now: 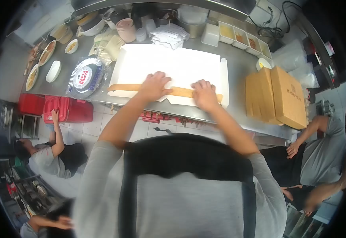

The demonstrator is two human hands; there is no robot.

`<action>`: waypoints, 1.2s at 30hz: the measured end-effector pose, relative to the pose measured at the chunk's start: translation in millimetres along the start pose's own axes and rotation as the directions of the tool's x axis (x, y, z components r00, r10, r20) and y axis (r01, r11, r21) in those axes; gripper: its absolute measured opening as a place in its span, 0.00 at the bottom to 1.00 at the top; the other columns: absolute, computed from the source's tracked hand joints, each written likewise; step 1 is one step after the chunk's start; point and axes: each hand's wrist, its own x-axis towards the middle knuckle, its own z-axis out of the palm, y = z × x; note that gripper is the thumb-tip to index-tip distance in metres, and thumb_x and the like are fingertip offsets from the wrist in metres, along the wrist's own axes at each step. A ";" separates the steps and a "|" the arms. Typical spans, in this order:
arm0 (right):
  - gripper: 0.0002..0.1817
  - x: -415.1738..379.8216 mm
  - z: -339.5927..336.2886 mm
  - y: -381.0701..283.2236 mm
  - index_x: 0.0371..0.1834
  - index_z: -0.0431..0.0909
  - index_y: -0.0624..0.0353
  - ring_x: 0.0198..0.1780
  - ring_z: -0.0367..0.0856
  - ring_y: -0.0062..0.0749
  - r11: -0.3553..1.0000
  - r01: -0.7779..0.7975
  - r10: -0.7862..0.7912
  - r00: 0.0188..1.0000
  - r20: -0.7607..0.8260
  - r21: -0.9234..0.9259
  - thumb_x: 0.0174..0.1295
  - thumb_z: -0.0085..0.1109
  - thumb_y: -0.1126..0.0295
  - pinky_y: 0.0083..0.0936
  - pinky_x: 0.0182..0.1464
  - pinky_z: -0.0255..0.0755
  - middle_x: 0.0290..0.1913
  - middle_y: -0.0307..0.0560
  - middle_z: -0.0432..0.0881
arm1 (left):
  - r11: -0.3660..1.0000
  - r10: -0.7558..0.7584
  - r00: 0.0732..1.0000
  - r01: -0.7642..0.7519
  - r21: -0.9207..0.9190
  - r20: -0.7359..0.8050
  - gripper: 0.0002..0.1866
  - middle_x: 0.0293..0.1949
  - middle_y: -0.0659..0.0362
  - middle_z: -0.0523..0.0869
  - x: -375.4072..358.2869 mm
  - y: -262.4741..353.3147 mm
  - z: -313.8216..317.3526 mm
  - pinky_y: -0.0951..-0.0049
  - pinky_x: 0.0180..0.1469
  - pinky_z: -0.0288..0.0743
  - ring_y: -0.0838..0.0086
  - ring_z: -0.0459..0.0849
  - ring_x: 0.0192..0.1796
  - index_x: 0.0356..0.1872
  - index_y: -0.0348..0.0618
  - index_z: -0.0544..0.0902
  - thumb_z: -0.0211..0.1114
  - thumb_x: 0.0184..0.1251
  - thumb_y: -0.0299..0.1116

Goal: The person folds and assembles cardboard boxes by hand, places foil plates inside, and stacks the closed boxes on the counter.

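In front of me lies a partly folded cardboard box (157, 61), white inside, with a long brown strip (127, 87) along its near edge. My left hand (156, 85) is closed over this strip near its middle, the fingers bent onto the white side. Farther right, my right hand (205, 94) is closed over the same strip close to its right end, fingers curled. The undersides of both hands are hidden.
Wrapped paper plates (83, 77) lie to the left, with a white dish (53, 71) beyond. Brown boxes (278, 97) stand at the right. Ingredient tubs (240, 37) and a paper stack (169, 35) line the back. Co-workers are on both sides; one touches a red cooler (76, 110).
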 end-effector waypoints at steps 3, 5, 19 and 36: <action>0.31 23.6 15.3 -39.4 0.73 0.59 0.48 0.75 0.53 0.46 1.000 -0.007 0.007 1.000 0.018 0.004 0.63 0.49 0.66 0.56 0.72 0.44 0.72 0.51 0.58 | 0.991 0.093 0.991 -0.083 0.106 -0.092 0.29 0.73 0.54 0.60 12.5 -4.4 36.1 0.49 0.73 0.50 0.59 0.53 0.76 0.71 0.56 0.64 0.51 0.71 0.50; 0.33 43.7 30.1 -61.1 0.76 0.53 0.46 0.78 0.46 0.46 0.998 -0.061 0.061 0.998 0.028 0.026 0.65 0.47 0.65 0.56 0.75 0.38 0.76 0.51 0.53 | 0.988 0.091 0.996 -0.087 0.127 -0.026 0.31 0.77 0.55 0.52 16.1 -6.2 41.2 0.47 0.76 0.43 0.60 0.45 0.79 0.74 0.57 0.58 0.48 0.72 0.50; 0.32 -24.1 -1.0 69.4 0.76 0.54 0.49 0.77 0.52 0.45 0.884 -0.188 0.246 0.966 -0.084 0.428 0.68 0.48 0.69 0.40 0.76 0.46 0.74 0.55 0.58 | 0.965 -0.246 0.963 0.255 0.069 -0.112 0.27 0.75 0.53 0.55 -51.9 -129.8 17.8 0.52 0.76 0.46 0.57 0.51 0.77 0.72 0.60 0.62 0.50 0.72 0.43; 0.22 -73.7 -155.2 55.0 0.50 0.82 0.52 0.71 0.65 0.45 0.942 0.184 -0.217 0.972 0.094 0.280 0.50 0.60 0.83 0.38 0.70 0.61 0.64 0.43 0.76 | 0.966 0.137 0.977 -0.168 -0.195 -0.163 0.04 0.34 0.61 0.84 9.8 107.7 10.7 0.58 0.54 0.67 0.63 0.82 0.44 0.34 0.51 0.82 0.60 0.61 0.33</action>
